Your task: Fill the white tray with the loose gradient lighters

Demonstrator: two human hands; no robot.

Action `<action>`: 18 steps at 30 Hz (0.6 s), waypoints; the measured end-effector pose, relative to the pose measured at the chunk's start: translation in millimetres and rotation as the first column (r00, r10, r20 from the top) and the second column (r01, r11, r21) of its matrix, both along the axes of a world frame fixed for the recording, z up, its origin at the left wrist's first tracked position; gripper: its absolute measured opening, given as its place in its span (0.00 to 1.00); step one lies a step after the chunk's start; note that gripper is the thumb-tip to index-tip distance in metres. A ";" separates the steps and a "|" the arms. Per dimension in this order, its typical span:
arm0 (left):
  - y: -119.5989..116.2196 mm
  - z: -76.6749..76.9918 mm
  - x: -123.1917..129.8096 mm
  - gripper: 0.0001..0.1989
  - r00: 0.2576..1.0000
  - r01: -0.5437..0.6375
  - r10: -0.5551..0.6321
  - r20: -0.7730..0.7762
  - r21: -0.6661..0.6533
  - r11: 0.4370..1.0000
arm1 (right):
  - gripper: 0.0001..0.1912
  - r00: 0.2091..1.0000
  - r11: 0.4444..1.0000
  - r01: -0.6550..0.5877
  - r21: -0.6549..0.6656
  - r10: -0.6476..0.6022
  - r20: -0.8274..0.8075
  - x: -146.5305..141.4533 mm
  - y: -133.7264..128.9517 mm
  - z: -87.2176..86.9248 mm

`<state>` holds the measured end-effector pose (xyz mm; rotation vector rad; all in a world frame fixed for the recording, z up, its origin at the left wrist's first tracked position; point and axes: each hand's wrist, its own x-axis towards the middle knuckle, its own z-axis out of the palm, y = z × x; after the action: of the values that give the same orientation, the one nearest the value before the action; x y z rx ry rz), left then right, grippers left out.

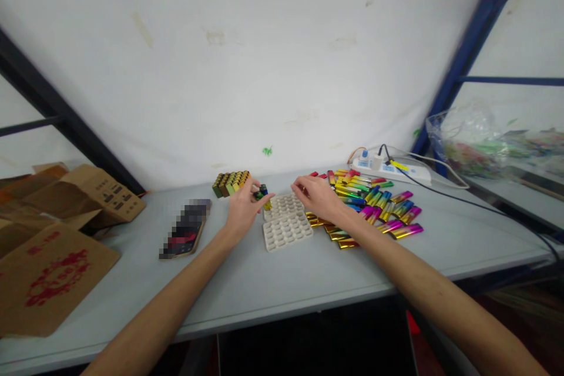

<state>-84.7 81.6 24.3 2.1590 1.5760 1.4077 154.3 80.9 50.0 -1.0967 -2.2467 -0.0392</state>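
Note:
My left hand [242,210] is at the far left corner of a pale moulded tray [288,233] with rows of oval holes. Its thumb and fingers are apart, around a few shiny dark and yellow lighters [263,191] standing at that corner. Whether it touches them is unclear. Above the tray's right side, my right hand [319,195] is closed, fingertips pinched together; what they hold, if anything, is too small to make out. Right of the tray, beside and partly behind my right hand and forearm, lies a loose pile of metallic multicoloured lighters [372,211].
A block of upright gold-and-dark lighters [230,182] stands behind my left hand. A phone [187,229] lies to the left, near cardboard boxes [57,276]. A power strip [396,169] with cables sits back right. Beyond the blue frame [462,53] is a clear plastic bag [471,129].

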 end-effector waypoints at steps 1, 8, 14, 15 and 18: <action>0.2 1.8 -0.1 0.19 1.000 0.013 -0.013 -0.008 0.000 1.000 | 0.12 1.000 1.000 0.016 -0.003 -0.016 0.016 1.3 0.7 0.5; 3.6 5.1 1.4 0.18 0.994 0.063 -0.064 -0.089 -0.016 0.998 | 0.13 0.985 0.993 0.113 -0.030 -0.108 0.132 14.4 6.5 5.1; 4.8 -0.7 4.8 0.21 0.994 0.027 -0.027 -0.106 0.000 1.000 | 0.10 0.960 0.989 0.110 -0.095 -0.080 0.269 28.4 12.7 -0.3; 4.3 -0.9 5.2 0.21 0.994 0.023 -0.022 -0.106 0.007 1.000 | 0.09 0.954 0.990 0.094 -0.109 -0.058 0.293 30.5 13.5 -1.9; 2.3 -0.8 5.9 0.21 0.994 0.026 -0.026 -0.107 0.005 1.000 | 0.08 0.945 0.987 0.028 -0.157 0.025 0.327 34.5 15.3 -6.2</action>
<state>-78.8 83.8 23.4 2.2857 1.5740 1.3113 188.8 96.1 43.8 -1.2535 -2.5833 -0.0456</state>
